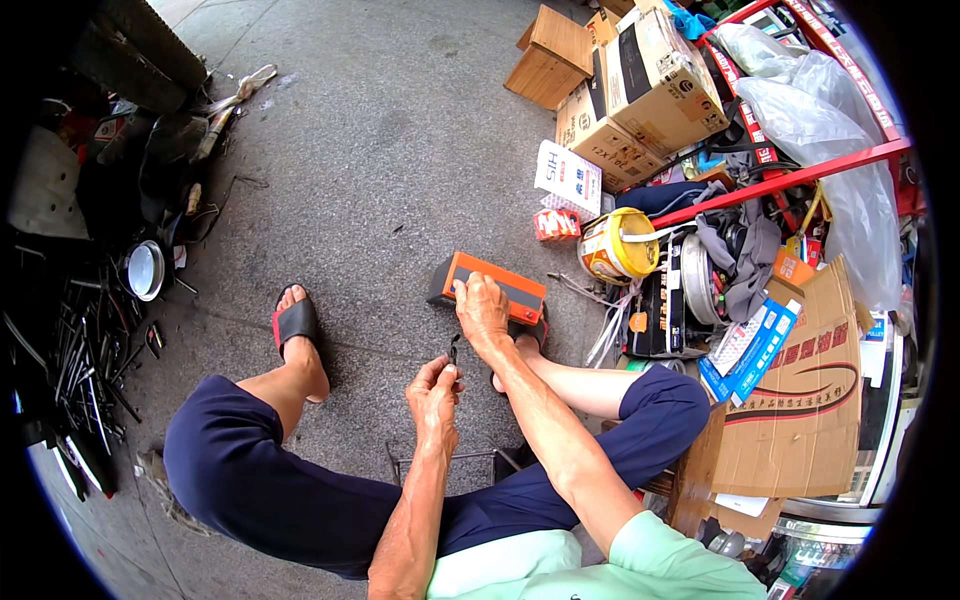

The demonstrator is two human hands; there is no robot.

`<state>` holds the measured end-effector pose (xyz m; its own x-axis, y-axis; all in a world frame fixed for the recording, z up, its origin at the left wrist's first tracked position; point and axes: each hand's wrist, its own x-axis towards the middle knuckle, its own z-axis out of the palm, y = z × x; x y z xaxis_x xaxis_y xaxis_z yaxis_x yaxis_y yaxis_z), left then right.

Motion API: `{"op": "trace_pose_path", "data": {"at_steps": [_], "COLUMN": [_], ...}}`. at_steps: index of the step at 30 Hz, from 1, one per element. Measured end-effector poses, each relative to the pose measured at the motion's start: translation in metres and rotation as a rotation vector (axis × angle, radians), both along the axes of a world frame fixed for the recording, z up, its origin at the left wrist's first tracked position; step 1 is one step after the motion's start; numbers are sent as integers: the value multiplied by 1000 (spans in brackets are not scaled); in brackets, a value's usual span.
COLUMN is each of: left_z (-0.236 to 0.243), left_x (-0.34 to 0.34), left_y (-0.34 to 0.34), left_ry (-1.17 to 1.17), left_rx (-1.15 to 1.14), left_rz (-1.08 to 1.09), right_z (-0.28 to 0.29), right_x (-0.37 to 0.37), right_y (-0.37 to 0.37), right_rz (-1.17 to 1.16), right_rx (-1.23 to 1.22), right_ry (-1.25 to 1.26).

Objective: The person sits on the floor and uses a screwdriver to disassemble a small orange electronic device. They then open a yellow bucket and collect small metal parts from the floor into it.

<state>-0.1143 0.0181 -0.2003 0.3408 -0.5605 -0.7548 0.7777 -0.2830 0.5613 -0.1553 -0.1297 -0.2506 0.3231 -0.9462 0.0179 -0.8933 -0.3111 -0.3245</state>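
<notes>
Between the thumb and fingers of my left hand is a small, thin dark piece, its upper end sticking out. I cannot tell what kind of piece it is. My right hand is just beyond it, fingers bent over the near side of an orange and dark grey rectangular box. Whether those fingertips touch the box or pinch something small is hidden. The box lies by my right foot, partly covering the black sandal there. My left foot, in a black and red sandal, is flat on the ground.
A yellow bucket, a red packet and cardboard cartons stand to the right, beside a red metal frame. Flattened cardboard leans nearer. On the left are scattered dark metal rods and a white round dish.
</notes>
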Motion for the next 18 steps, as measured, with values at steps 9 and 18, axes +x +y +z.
{"op": "trace_pose_path", "data": {"at_steps": [9, 18], "left_z": [1, 0], "left_x": [0, 0], "left_y": [0, 0], "left_ry": [-4, -11], "left_rx": [3, 9], "left_rz": [-7, -15], "right_z": [10, 4], "right_x": [-5, -9], "right_y": [-3, -1], "right_rz": [-157, 50], "right_rx": [278, 112], "right_ry": [-273, -355]}}
